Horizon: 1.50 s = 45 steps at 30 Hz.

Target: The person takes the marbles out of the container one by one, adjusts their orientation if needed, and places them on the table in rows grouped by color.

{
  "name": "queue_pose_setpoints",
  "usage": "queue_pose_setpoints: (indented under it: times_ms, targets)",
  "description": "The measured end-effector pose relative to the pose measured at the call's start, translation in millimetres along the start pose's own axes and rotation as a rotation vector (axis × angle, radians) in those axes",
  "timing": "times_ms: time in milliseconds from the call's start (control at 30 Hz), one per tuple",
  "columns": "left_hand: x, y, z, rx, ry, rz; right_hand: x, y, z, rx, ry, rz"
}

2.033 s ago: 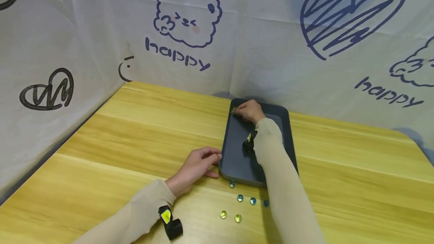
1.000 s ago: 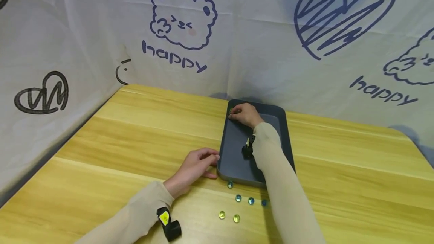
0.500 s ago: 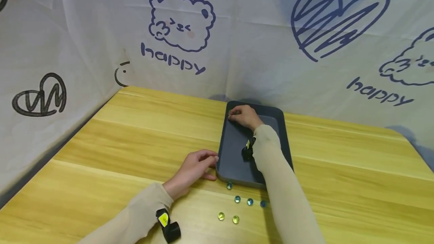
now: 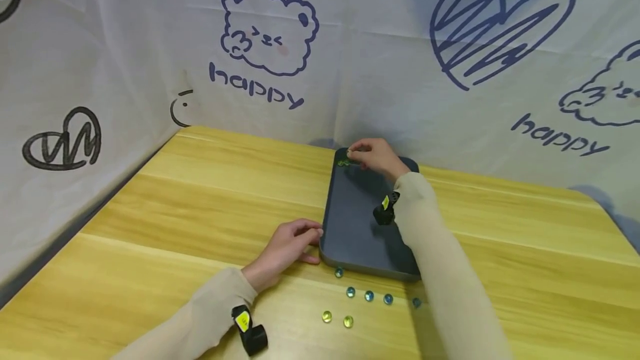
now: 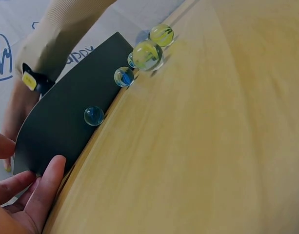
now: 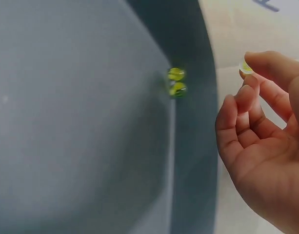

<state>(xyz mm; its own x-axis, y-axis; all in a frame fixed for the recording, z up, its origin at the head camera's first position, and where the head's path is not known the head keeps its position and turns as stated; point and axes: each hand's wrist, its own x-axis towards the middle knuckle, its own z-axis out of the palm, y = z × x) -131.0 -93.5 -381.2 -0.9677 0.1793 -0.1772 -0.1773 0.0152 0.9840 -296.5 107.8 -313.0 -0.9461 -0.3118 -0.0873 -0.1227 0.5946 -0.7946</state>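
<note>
My right hand (image 4: 377, 155) is raised over the far left corner of a dark grey rectangular tray (image 4: 350, 221). In the right wrist view, its thumb and index finger pinch a yellow-green glass marble (image 6: 246, 67). Below it, two more yellow-green marbles (image 6: 177, 89) lie side by side against the tray's inner wall. My left hand (image 4: 290, 246) rests at the tray's near left side, fingertips touching the outer wall and fingers loosely extended. On the table in front of the tray lie several blue marbles (image 4: 369, 295) and two yellow-green marbles (image 4: 326, 316).
The tray stands on a wooden tabletop (image 4: 240, 182), close to a white cloth backdrop (image 4: 380, 71) with drawings. Another cloth wall (image 4: 75, 71) borders the left side. One blue marble (image 4: 339, 272) lies right by the tray's near edge.
My right hand has risen and shifted right, away from the tray's corner, with a marble between its fingertips. Marbles in that corner and a blue one beside the forearm are uncovered. My left hand stays put.
</note>
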Motion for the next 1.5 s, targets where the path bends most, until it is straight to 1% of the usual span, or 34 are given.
queue_pose_setpoints:
  times_ms: [100,233,333,367,533,667,1033,1267,1400,1500]
  targets:
    - [0.4,0.1,-0.7,-0.004,0.011,-0.006,-5.3,-7.1,-5.8,0.007,0.001,-0.039]
    - [0.8,0.0,-1.3,-0.004,0.010,-0.008,-14.0,-15.8,-8.8,0.082,0.041,-0.075]
    - [0.7,-0.2,-1.2,-0.005,0.009,-0.013,-20.3,-22.2,-7.3,0.104,0.076,-0.092]
    - [0.5,-0.2,-1.0,-0.004,0.010,-0.013,-22.1,-23.9,-6.5,0.094,0.084,-0.101]
    - [0.3,0.4,0.4,0.001,0.002,-0.004,-35.9,-27.7,-1.5,0.116,0.117,-0.166]
    - [0.3,0.2,0.7,-0.003,-0.008,-0.002,-50.7,-27.4,3.7,0.138,0.141,-0.188]
    - [0.3,-0.8,-1.4,0.000,-0.006,0.006,-87.1,-19.5,14.4,0.137,0.136,-0.233]
    - [-0.1,0.0,-1.3,0.003,-0.002,0.004,-109.5,-15.3,19.9,0.139,0.221,-0.262]
    - [-0.8,0.3,-1.0,-0.002,-0.001,-0.006,-120.3,-13.7,22.4,0.130,0.224,-0.256]
    - [0.5,-1.1,-2.0,-0.006,-0.002,-0.001,-125.1,-11.7,24.6,0.115,0.230,-0.244]
